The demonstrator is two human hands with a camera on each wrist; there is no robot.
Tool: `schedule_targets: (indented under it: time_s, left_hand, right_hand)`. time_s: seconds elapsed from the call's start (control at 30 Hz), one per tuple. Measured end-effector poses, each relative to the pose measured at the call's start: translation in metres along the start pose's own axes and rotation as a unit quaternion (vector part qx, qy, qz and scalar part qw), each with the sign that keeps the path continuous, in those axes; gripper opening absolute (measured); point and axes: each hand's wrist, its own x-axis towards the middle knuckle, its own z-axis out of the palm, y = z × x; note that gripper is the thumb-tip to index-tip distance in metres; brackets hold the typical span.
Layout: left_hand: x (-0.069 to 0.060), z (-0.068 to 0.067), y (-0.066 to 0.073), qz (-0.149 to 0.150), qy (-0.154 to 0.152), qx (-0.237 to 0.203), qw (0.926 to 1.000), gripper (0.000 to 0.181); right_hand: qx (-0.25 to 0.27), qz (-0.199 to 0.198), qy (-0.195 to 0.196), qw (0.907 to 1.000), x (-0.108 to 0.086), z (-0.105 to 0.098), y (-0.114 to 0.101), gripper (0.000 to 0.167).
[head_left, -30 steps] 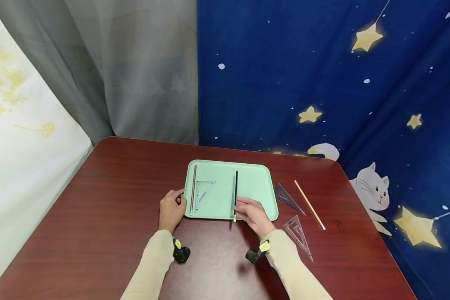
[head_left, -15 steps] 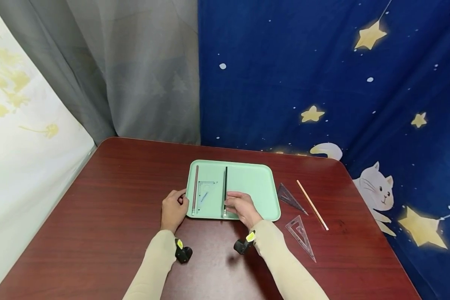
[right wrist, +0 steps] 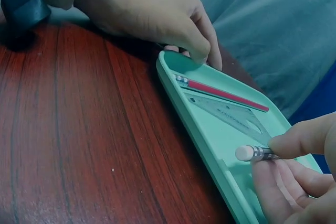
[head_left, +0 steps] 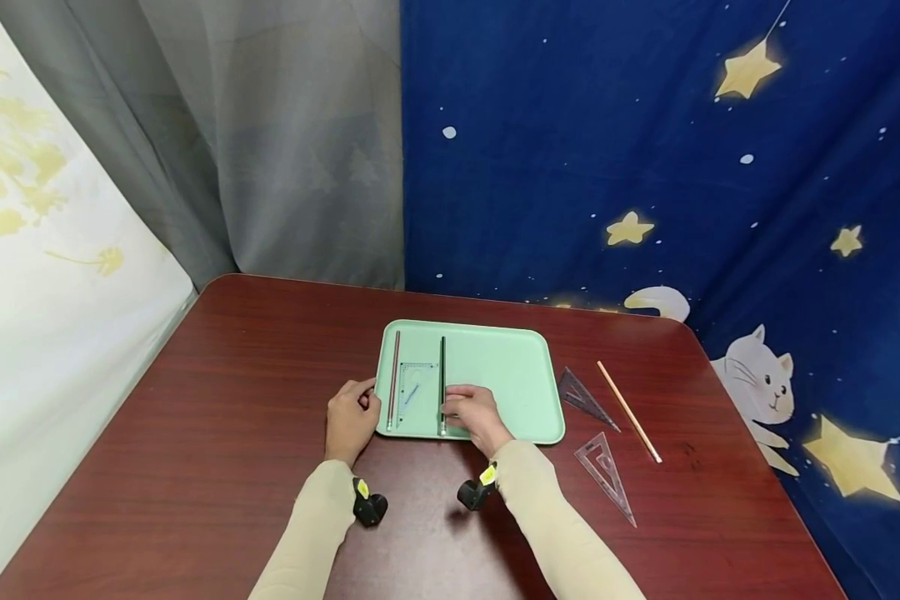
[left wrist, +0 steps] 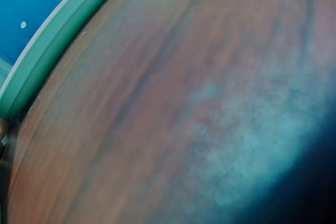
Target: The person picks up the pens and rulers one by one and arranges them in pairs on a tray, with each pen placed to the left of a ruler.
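Note:
A black pencil point(head_left: 442, 367) is pinched near its eraser end by my right hand point(head_left: 477, 417). In the right wrist view its pale eraser point(right wrist: 244, 153) points towards the near rim, with thumb and fingers around the shaft. My left hand point(head_left: 351, 421) grips the left rim of the green tray point(head_left: 506, 367); the right wrist view shows its thumb and finger point(right wrist: 173, 24) at the tray's corner. Inside the tray lie a red pencil point(head_left: 393, 375) along the left side and a clear set square point(head_left: 412, 392) between the two pencils.
On the table point(head_left: 232, 417), right of the tray, lie a dark clear set square point(head_left: 581, 398), another clear set square point(head_left: 606, 479) and a light wooden pencil point(head_left: 628, 410). Curtains point(head_left: 510, 167) hang behind the table.
My right hand has moved left with the black pencil, bringing it beside the set square in the tray. My left hand has stayed at the tray's left rim.

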Motion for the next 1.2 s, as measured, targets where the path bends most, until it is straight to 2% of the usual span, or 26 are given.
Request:
schedule_targets:
  time_s: [0.23,0.47,0.83,1.0,1.2]
  left_hand:
    - [0.000,0.001,0.000,-0.002,0.003,0.002,1.0000,0.027]
    - [0.000,0.002,-0.001,0.005,0.007,0.004,1.0000,0.027]
    - [0.000,0.002,-0.003,0.006,0.008,0.004,0.9999,0.028]
    - [0.000,0.002,-0.003,-0.002,0.002,0.008,1.0000,0.027]
    - [0.000,0.001,-0.001,-0.003,0.000,0.005,1.0000,0.026]
  right_hand:
    - [-0.031,-0.001,0.022,0.9993,0.004,0.003,0.000,0.041]
    - [-0.083,-0.016,0.052,0.9951,0.004,0.007,-0.001,0.038]
    - [-0.134,-0.037,0.068,0.9880,0.000,0.013,0.000,0.033]
    - [-0.172,-0.050,0.078,0.9807,0.001,0.014,0.000,0.033]
    - [-0.222,-0.074,0.098,0.9673,0.001,0.017,-0.001,0.033]
